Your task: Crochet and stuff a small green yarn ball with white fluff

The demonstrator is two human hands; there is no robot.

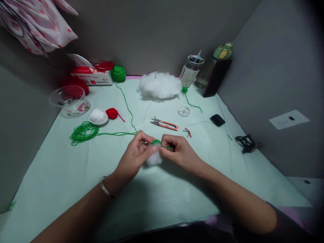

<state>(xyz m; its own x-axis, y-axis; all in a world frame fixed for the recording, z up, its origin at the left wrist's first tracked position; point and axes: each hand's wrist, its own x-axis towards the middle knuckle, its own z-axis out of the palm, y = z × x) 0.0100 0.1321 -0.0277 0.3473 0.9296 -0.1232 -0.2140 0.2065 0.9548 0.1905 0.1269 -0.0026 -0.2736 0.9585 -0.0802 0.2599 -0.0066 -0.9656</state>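
The left hand (135, 150) pinches a small fluffy white tuft of stuffing (154, 159) with a patch of green yarn (157, 142) at its far end, in the near middle of the pale green tabletop (63, 172). The right hand (178, 150), fingers curled closed, meets the tuft's right side and grips a green yarn strand (169, 147). Just beyond lie orange-handled metal thread snips (167, 125). To the left are a loose green yarn coil (84, 132), a round white yarn ball (98, 116) and, touching it, a smaller red yarn ball (111, 113). Right of the snips sits a round clear dish (184, 111); at the far middle, a large white stuffing wad (160, 85).
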